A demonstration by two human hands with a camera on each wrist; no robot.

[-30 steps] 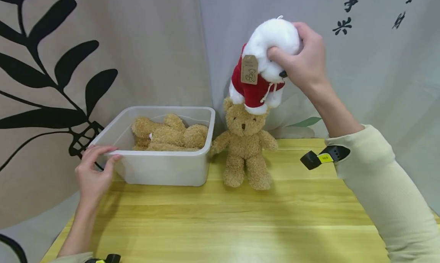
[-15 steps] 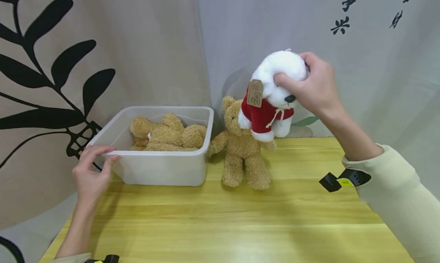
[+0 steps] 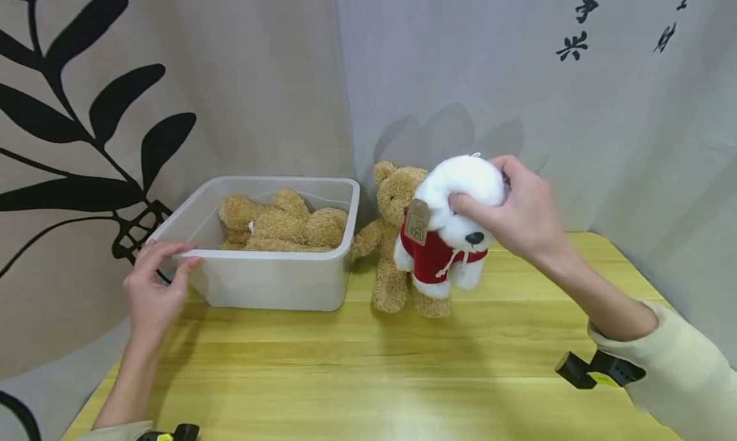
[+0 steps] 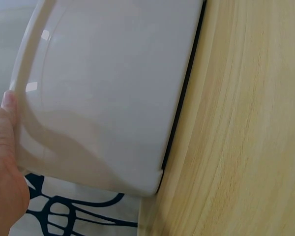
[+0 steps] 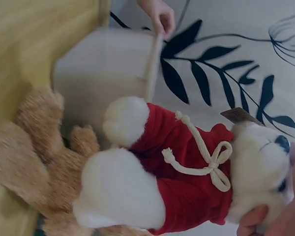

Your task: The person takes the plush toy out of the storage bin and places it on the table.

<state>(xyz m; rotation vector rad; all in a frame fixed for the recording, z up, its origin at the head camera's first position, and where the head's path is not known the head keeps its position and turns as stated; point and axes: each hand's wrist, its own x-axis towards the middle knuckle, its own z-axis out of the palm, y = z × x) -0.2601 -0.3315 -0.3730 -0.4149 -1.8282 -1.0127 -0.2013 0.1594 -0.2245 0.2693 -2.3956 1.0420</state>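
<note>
My right hand [image 3: 526, 214] pinches the head of a white plush dog [image 3: 460, 185] in a red top with a cream drawstring bow. A brown paper tag [image 3: 417, 222] hangs at its side. The dog overlaps a tan teddy bear [image 3: 391, 242] standing upright behind it, hiding much of the bear's face and body. In the right wrist view the dog's white paws [image 5: 120, 189] are nearest the camera. At the left, my left hand [image 3: 155, 290] grips the front left corner rim of a white plastic bin [image 3: 276, 281], thumb outside the wall [image 4: 113, 98].
Inside the bin lie tan plush toys [image 3: 282, 226]. The bin stands at the back left of the wooden table [image 3: 322, 370], just left of the standing bear. A curtain [image 3: 276, 76] with leaf and character prints hangs close behind.
My right hand has lowered the plush dog from above the bear's head to in front of it, now covering part of the bear. The left hand stays on the bin's rim.
</note>
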